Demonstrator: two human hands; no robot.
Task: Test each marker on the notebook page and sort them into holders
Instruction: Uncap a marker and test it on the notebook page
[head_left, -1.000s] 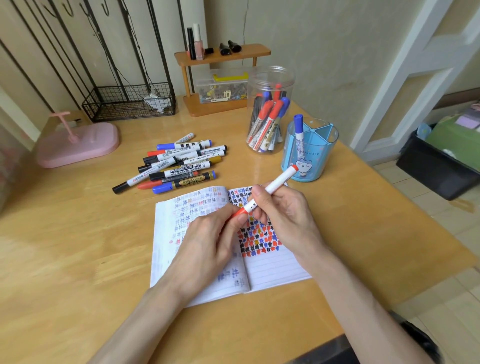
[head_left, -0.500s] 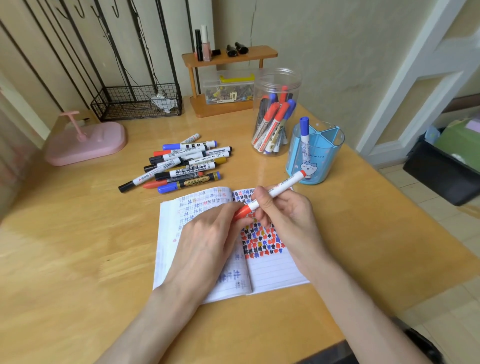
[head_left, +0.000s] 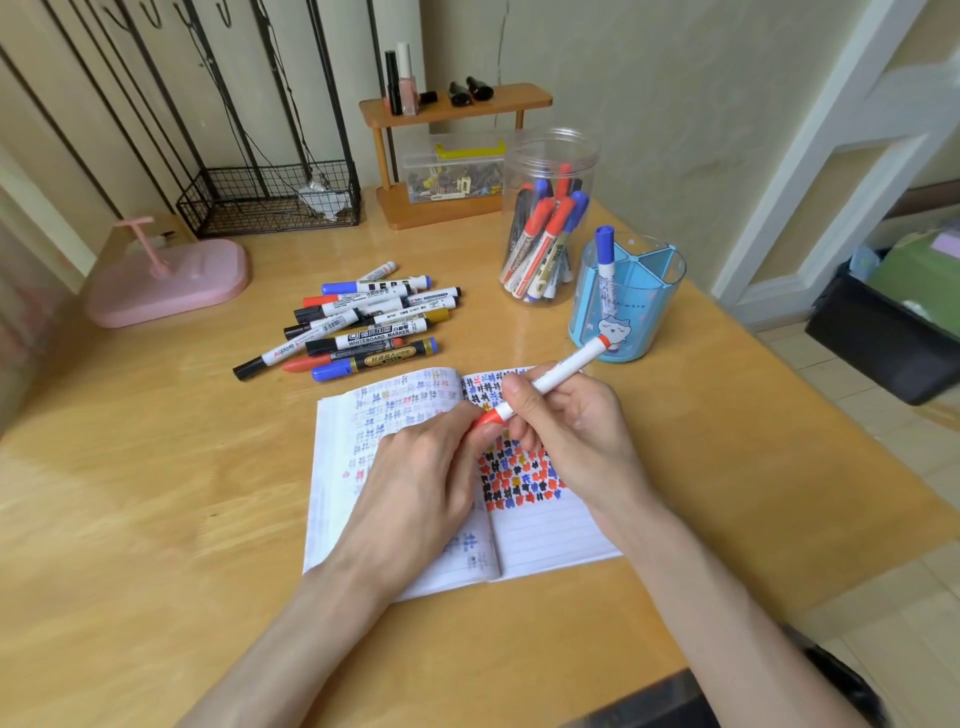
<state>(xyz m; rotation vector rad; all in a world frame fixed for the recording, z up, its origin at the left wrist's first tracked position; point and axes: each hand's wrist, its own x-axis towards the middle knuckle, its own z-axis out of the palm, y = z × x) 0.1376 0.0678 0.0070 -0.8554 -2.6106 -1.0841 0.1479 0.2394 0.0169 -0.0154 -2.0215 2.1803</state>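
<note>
Marker first: the red-capped white marker (head_left: 563, 370) is a slim pen with a white barrel, a red cap at its lower end and a small red plug at its upper end. It hangs slanted above the open lined paper notebook (head_left: 545, 530), cap low and towards my left, plug high and towards my right. The plug shows against the front of the translucent blue divided pen holder (head_left: 631, 317); whether it touches the holder I cannot tell.

My right grip (head_left: 576, 426) is clenched round the barrel close to the cap. My left grip (head_left: 415, 478) rests on the left page and pinches the red cap at its tip. The cap is on the barrel.

The notebook lies flat on the light wooden table (head_left: 156, 467). Both pages carry rows of small scribbled marks in red, blue, black and orange, thickest in a block on the right page just below my grips. The lower part of that page is bare ruled lines.

Beyond the notebook, to my left, a loose heap of markers (head_left: 363, 322) lies on the table, with black, blue, red and gold caps. In the blue holder's left compartment stands one blue-capped white marker (head_left: 604, 260). Just behind it, a tall clear plastic jar (head_left: 550, 150) holds leaning red- and blue-capped markers.
</note>
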